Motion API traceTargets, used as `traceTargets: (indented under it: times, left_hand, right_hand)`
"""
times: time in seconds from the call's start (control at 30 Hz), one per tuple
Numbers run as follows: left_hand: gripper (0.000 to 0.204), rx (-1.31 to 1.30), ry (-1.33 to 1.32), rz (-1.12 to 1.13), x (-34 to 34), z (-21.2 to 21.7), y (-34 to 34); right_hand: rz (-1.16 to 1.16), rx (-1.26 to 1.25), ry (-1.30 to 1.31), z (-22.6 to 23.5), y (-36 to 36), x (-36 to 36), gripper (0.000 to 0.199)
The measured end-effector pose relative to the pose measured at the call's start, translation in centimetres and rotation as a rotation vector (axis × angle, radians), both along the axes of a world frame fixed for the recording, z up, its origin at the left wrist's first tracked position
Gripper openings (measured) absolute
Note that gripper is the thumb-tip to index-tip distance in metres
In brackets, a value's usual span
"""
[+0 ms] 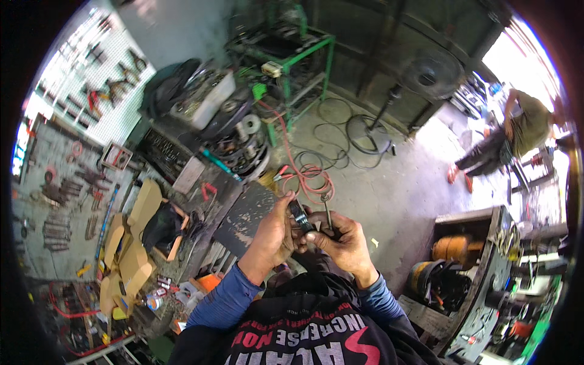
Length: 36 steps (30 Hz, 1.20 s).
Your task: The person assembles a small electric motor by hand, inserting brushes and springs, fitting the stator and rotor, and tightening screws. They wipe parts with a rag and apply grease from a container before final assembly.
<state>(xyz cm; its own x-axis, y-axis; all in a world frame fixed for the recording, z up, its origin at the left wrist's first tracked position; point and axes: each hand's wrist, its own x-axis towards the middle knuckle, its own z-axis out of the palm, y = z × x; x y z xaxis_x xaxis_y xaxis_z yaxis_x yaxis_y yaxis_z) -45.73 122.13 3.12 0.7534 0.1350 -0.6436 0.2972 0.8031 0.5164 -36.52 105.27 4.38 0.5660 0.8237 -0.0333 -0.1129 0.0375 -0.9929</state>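
My left hand (275, 236) is closed around a dark, shiny metal part (299, 215) with curved sides, held up in front of my chest. Close beside it, my right hand (345, 244) has its thumb and fingers pressed together at the part's lower end. A slim metal tool (328, 213) with a rounded tip stands up out of the right hand's grip. Its lower end is hidden by the fingers. Whether the tool touches the dark part cannot be made out.
A dark worn board (246, 219) lies left of my hands, beside a cluttered bench with open cardboard (135, 267). Coiled red cable (310, 181) lies on the floor ahead. A pedestal fan (371, 134) stands beyond. A wooden workbench (480, 267) is at right; a person (517, 134) stands farther off.
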Motion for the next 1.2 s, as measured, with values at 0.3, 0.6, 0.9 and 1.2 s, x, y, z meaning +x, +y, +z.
traceTargets:
  times: [0.3, 0.6, 0.9, 1.2]
  left_hand:
    - [0.054, 0.515, -0.716, -0.464, 16.0, -1.3, -20.4]
    - [0.080, 0.310, -0.731, -1.075, 30.5, 1.8, -43.8]
    - [0.083, 0.189, -0.716, -1.515, 41.1, 0.6, -60.0]
    - [0.085, 0.070, -0.752, -1.886, 50.9, -0.6, -76.2]
  right_hand:
    - [-0.512, 0.243, 0.442, -2.8, -24.4, 8.4, 0.021]
    - [-1.062, 0.421, 0.438, -1.0, -46.1, 13.4, 0.028]
    - [-1.615, 0.078, -0.043, -1.0, -57.6, 15.4, 0.024]
    - [-1.880, 0.113, 0.214, -0.7, -66.9, 20.8, 0.027]
